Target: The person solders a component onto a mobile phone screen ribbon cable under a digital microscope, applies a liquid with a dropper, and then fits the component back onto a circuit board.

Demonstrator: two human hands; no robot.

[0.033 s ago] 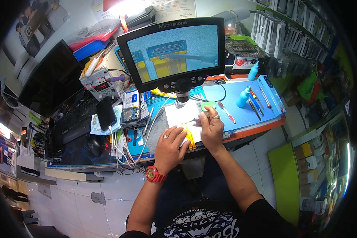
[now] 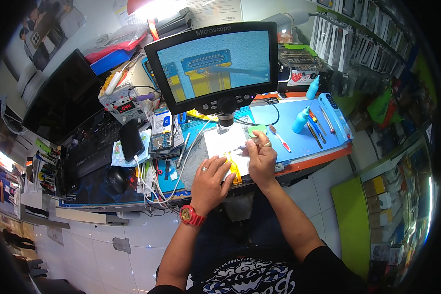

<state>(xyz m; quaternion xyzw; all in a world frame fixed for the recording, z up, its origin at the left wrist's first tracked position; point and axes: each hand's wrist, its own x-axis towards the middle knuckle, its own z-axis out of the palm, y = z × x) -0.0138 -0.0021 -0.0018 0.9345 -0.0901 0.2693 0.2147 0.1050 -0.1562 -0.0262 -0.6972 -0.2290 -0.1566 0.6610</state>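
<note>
The left fingers [image 2: 215, 169] lie flattened and a little spread, and I have the forefinger's tip touching the yellow ribbon cable [image 2: 235, 169], with the thumb apart from it, lower down. I see no grip in that hand, just a light press. The right fingers [image 2: 256, 142] I have curled in, thumb and forefinger together in a pinch on a slim tool [image 2: 242, 147], too small for me to make out well.

The cable lies between the two hands, over the near part of a white sheet [image 2: 220, 141] on the counter [image 2: 318, 160]. Just above the sheet I see the microscope lens [image 2: 225, 120], and on the screen [image 2: 210, 68] behind it I get a yellow strip with a blue-edged connector, a blurred dark point across it.

Near the right hand I find a green pad [image 2: 257, 130] and a small brush [image 2: 281, 141]; farther right stands a blue bottle [image 2: 300, 121]. A dark phone [image 2: 131, 139] sits well to my left.
</note>
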